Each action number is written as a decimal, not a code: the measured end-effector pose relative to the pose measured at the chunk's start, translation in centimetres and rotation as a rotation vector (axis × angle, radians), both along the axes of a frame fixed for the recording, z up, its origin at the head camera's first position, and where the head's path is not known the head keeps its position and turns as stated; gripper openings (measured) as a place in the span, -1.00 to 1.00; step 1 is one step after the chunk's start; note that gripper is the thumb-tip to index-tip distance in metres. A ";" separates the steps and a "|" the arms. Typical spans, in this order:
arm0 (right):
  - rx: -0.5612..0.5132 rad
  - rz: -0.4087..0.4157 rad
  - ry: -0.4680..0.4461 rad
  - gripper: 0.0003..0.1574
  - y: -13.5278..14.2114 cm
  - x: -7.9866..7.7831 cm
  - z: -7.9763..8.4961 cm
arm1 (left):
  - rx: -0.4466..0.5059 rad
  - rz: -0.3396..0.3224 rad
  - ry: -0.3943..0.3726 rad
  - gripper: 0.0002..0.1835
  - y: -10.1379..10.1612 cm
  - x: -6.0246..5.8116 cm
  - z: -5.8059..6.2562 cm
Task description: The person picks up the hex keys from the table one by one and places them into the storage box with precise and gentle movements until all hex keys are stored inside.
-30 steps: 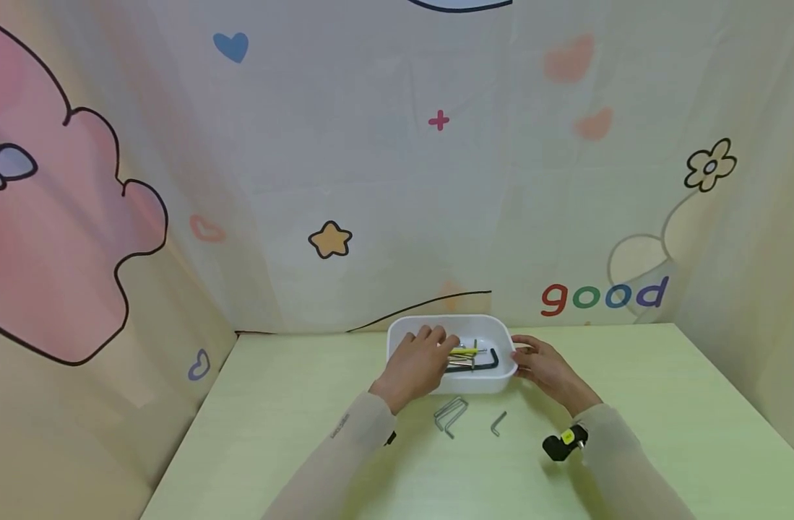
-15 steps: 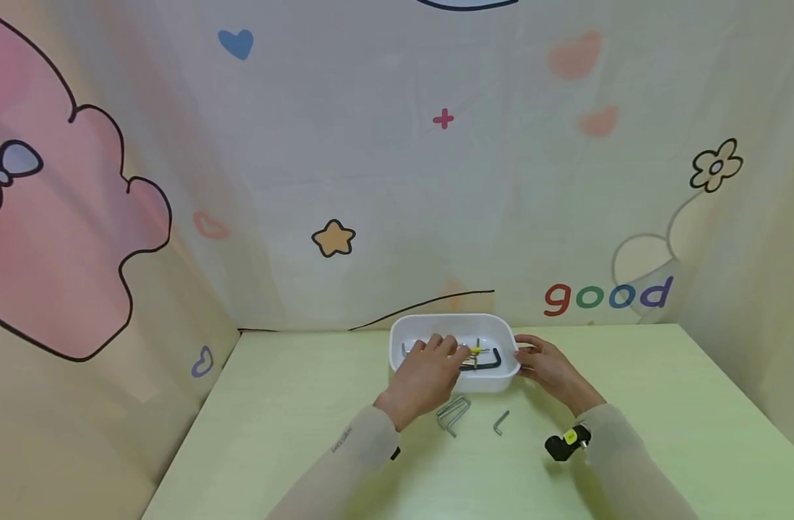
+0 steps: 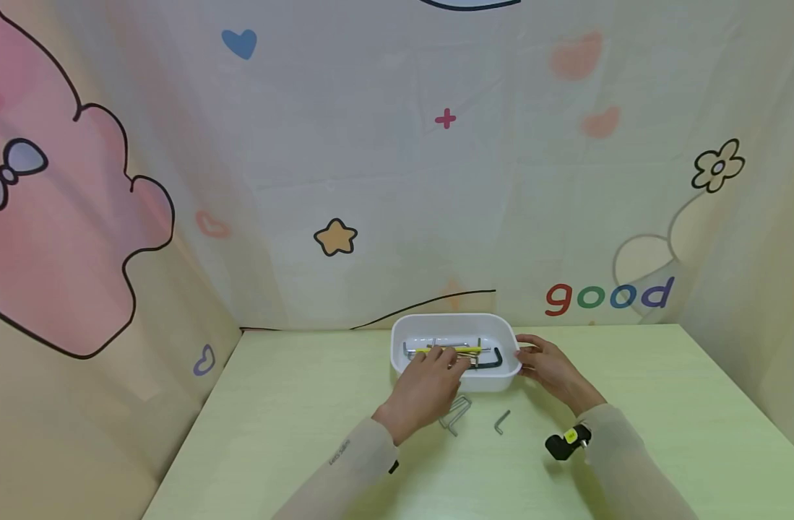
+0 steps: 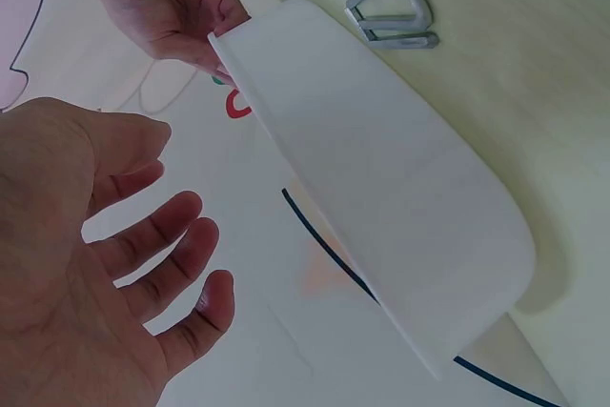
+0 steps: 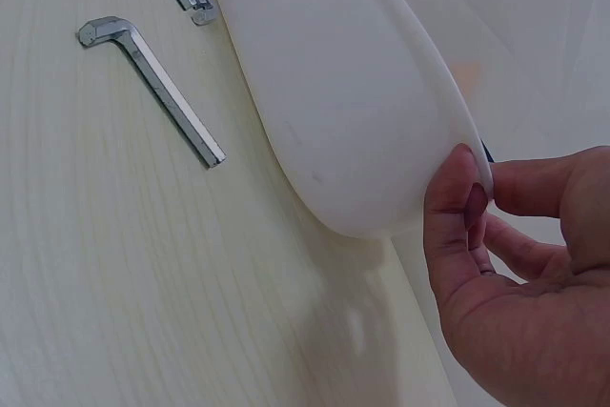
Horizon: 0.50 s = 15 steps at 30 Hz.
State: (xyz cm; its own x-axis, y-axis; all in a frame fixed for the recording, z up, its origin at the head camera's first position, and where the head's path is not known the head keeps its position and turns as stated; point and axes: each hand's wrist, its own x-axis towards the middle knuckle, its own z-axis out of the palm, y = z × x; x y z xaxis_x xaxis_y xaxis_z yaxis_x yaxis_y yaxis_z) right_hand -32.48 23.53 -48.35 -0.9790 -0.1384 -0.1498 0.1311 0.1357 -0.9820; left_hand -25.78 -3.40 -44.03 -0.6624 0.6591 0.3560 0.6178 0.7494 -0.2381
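My left hand [image 3: 423, 393] hovers over the near rim of a white plastic box [image 3: 451, 325]. In the left wrist view its fingers [image 4: 162, 235] are spread, loosely bent and hold nothing. My right hand [image 3: 553, 372] pinches the box's right end; the right wrist view has thumb and index finger either side of the rim [image 5: 484, 164]. Inside the box lie a slim yellow rod-like tool [image 3: 475, 349] with a metal tip, a black hex key [image 3: 499, 357] and several silver hex keys. The left hand hides part of them.
On the table in front of the box lie a few silver hex keys [image 3: 460, 420] together, partly behind my left hand. One short hex key [image 5: 162, 88] lies apart to their right. A printed curtain [image 3: 383, 180] hangs behind the table's back edge.
My left hand has drawn back from inside the box toward its near rim, uncovering the yellow tool and silver hex keys. The right hand has kept its hold on the box.
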 end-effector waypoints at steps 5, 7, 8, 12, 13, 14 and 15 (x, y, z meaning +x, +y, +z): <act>-0.002 -0.002 0.000 -0.35 0.0 0.0 0.0 | -0.014 0.015 0.012 -0.64 -0.2 0.4 -0.4; -0.003 0.000 -0.004 -0.35 0.0 0.0 -0.1 | -0.020 0.014 0.010 -0.65 -0.3 0.5 -0.6; -0.003 0.001 -0.007 -0.35 0.0 0.0 -0.1 | -0.024 0.014 0.009 -0.66 -0.3 0.6 -0.7; 0.012 0.000 -0.011 -0.35 0.2 0.0 0.0 | -0.026 0.004 -0.003 -0.71 -0.3 0.7 -1.0; 0.015 -0.002 -0.013 -0.35 0.1 0.0 0.0 | -0.027 0.003 -0.008 -0.72 -0.4 0.8 -1.1; 0.017 0.000 -0.013 -0.35 0.0 0.0 0.0 | -0.029 0.003 -0.008 -0.73 -0.5 0.9 -1.3; 0.017 0.001 -0.013 -0.35 -0.2 0.0 -0.1 | -0.030 0.004 -0.011 -0.73 -0.6 1.1 -1.4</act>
